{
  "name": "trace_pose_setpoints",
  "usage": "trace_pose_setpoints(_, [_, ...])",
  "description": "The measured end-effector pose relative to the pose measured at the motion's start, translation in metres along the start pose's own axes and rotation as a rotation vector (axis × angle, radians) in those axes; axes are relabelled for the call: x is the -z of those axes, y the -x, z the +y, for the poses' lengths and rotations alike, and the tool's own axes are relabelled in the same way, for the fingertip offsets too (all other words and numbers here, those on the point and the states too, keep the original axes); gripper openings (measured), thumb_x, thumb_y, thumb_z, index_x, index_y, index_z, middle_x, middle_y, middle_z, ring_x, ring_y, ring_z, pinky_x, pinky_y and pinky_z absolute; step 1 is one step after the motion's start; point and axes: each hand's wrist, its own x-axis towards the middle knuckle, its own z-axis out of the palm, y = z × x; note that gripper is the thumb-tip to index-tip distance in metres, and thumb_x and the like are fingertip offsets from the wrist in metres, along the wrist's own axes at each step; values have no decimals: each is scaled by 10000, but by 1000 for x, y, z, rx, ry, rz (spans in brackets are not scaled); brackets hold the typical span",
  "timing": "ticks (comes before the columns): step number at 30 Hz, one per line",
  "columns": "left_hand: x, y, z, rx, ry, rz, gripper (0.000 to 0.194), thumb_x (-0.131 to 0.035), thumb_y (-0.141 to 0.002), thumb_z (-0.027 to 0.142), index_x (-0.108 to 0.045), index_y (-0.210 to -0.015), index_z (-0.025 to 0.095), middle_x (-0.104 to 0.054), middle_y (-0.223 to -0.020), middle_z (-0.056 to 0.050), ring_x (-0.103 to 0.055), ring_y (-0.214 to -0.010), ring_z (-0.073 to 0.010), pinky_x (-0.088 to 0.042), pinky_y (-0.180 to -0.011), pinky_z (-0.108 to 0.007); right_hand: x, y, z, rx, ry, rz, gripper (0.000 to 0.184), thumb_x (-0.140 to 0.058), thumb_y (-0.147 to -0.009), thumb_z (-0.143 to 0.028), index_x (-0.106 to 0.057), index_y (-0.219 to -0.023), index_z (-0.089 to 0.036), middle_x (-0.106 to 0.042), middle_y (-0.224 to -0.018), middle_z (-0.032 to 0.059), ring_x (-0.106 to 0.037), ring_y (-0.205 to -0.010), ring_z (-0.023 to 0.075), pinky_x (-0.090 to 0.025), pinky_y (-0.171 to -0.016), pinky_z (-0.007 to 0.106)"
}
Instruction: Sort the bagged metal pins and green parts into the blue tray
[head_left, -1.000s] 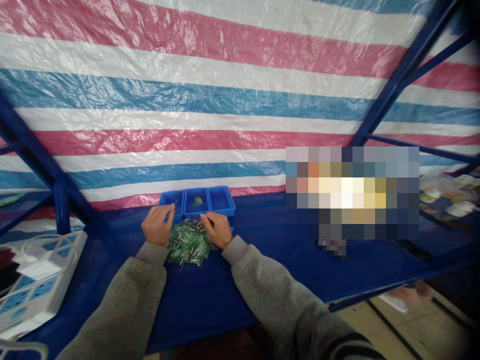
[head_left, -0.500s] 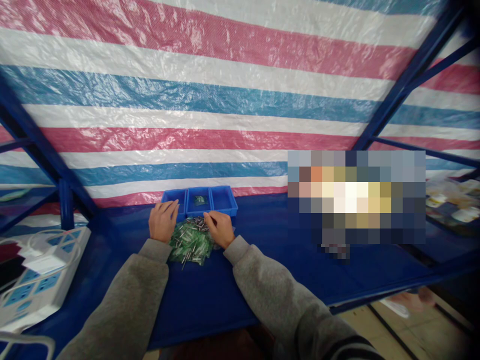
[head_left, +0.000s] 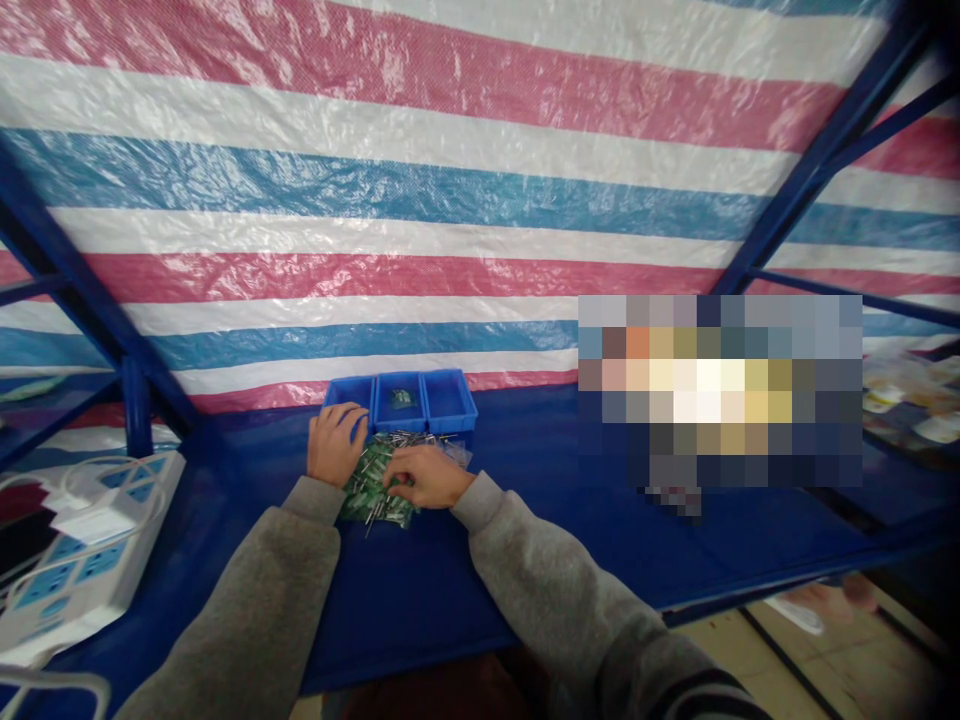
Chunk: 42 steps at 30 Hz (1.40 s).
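A pile of small green packets and thin metal pins (head_left: 370, 492) lies on the blue shelf in front of me. My right hand (head_left: 421, 477) lies across the pile's right side, fingers pointing left and pressed into the pieces; what they grip is hidden. My left hand (head_left: 335, 443) rests at the pile's upper left, its fingertips at the near edge of the left compartment of a blue three-compartment tray (head_left: 450, 412). Nothing shows between its fingers. The tray's middle compartment holds a small green piece (head_left: 403, 399).
White power strips with blue sockets and cables (head_left: 71, 560) sit at the left end of the shelf. A blue upright post (head_left: 136, 410) stands behind them. A striped tarp (head_left: 450, 200) backs the shelf. A blurred-out patch (head_left: 716, 390) covers the right.
My left hand, which held a pin over the tray's left compartment, has come down to the tray's near edge. My right hand slid left and lower onto the pile.
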Motion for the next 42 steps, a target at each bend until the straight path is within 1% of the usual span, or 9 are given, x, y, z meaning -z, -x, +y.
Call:
trace_pose_setpoints(2, [2, 0, 2, -4, -3, -9, 195, -468, -866, 252, -647, -927, 208, -644, -1008, -59, -535, -967, -231, -355, -797, -364, -2, -2, -12, 50, 6, -109, 127, -646, -763, -217, -662, -887, -203, -600, -716, -26, -533, -644, 99, -355, -602, 193])
trace_pose_setpoints(5, [4, -1, 3, -10, 7, -14, 195, -462, -870, 253, -646, -920, 210, -648, -995, -55, -539, -962, -225, -358, -787, -360, -8, -3, -26, 71, 40, -240, 201, -657, -766, -284, -656, -954, -212, -631, -716, -22, -577, -696, 117, -356, -597, 193])
trace_pose_setpoints(7, [5, -1, 2, -19, 20, -9, 196, -460, -872, 254, -646, -912, 208, -652, -981, -56, -543, -954, -225, -359, -784, -360, -11, -3, -30, 85, 64, -296, 206, -644, -776, -270, -651, -976, -223, -660, -767, -13, -598, -756, 128, -371, -622, 197])
trace_pose_setpoints(9, [5, -1, 1, -28, 30, -4, 194, -460, -872, 253, -645, -908, 207, -656, -970, -55, -545, -948, -224, -360, -786, -362, -14, -2, -29, 102, 84, -315, 195, -620, -788, -234, -649, -981, -228, -676, -843, -3, -605, -813, 133, -385, -657, 202])
trace_pose_setpoints(14, [5, -1, 1, -48, 43, -2, 192, -464, -873, 253, -644, -920, 209, -660, -961, -48, -549, -943, -217, -362, -795, -365, -17, -2, -26, 174, 113, -312, 163, -541, -822, -178, -644, -944, -212, -674, -924, 5, -597, -877, 127, -396, -706, 205])
trace_pose_setpoints(22, [4, 0, 1, -69, 68, -12, 194, -459, -876, 251, -644, -920, 209, -663, -945, -47, -552, -934, -214, -364, -801, -363, -14, -2, -31, 163, 253, -303, 169, -431, -899, -212, -600, -909, -213, -649, -880, 6, -588, -772, 122, -386, -597, 217])
trace_pose_setpoints(29, [4, 0, 1, -87, 77, -11, 193, -460, -874, 243, -643, -920, 203, -666, -939, -50, -553, -931, -217, -363, -793, -369, -20, 0, -32, 157, 406, -298, 157, -477, -864, -177, -543, -1004, -202, -635, -907, 29, -587, -717, 142, -418, -573, 244])
trace_pose_setpoints(34, [5, 0, 3, -95, 69, -20, 194, -453, -880, 247, -637, -920, 201, -667, -939, -51, -555, -932, -221, -364, -796, -375, -26, 1, -34, 142, 461, -261, 139, -470, -869, -180, -518, -999, -170, -628, -876, 37, -590, -676, 153, -426, -538, 254])
trace_pose_setpoints(42, [4, 1, 3, -95, 68, -27, 195, -445, -884, 242, -632, -925, 204, -665, -943, -48, -555, -941, -217, -364, -810, -373, -20, 0, -38, 85, 470, -226, 135, -427, -883, -167, -490, -1003, -152, -621, -919, 58, -608, -694, 161, -448, -541, 263])
